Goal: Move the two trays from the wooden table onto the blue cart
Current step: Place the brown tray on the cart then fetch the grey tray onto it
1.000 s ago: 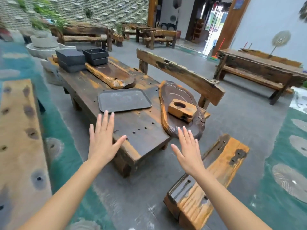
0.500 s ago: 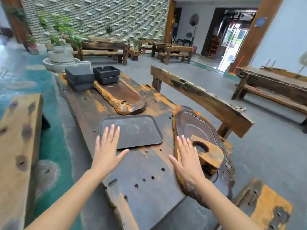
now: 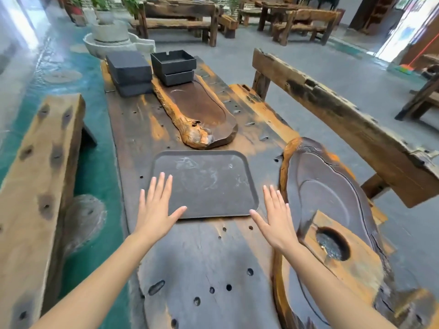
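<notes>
The flat dark tray (image 3: 204,184) lies on the wooden surface (image 3: 202,257), and both hands have come much closer to it than a moment ago. The left hand (image 3: 155,207) now reaches over the tray's near left corner. The right hand (image 3: 275,217) is just beside its near right corner. Both grips are wide open and hold nothing. Lifting the tray looks like the next step.

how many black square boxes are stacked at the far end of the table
4: two stacked far left, two stacked beside them on the right, the top one open. More could be hidden behind.
</notes>
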